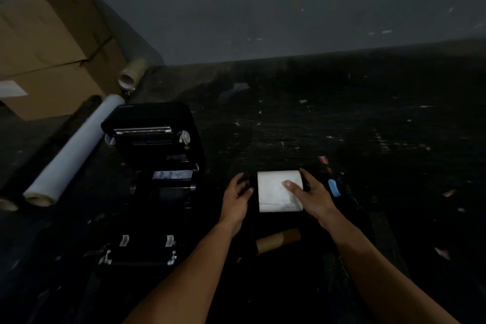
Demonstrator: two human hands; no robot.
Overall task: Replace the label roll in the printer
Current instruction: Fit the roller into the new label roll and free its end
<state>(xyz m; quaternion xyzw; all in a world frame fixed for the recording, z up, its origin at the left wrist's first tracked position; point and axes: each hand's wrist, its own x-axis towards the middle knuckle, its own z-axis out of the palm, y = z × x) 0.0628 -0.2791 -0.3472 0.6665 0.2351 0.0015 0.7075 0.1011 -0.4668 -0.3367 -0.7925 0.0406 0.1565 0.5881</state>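
Label roll [279,191], white and full, sits on the dark worktop [342,118] to the right of the printer [155,166], held between both hands. Right hand [311,196] clasps its right end with the thumb laid over the paper; left hand [236,196] closes its grip on the left end, seemingly on a dark holder, though the dim light hides it. Printer lid stands open and its bay looks empty. A bare cardboard core [278,241] lies nearby, so the old roll is out; loading, threading and closing remain.
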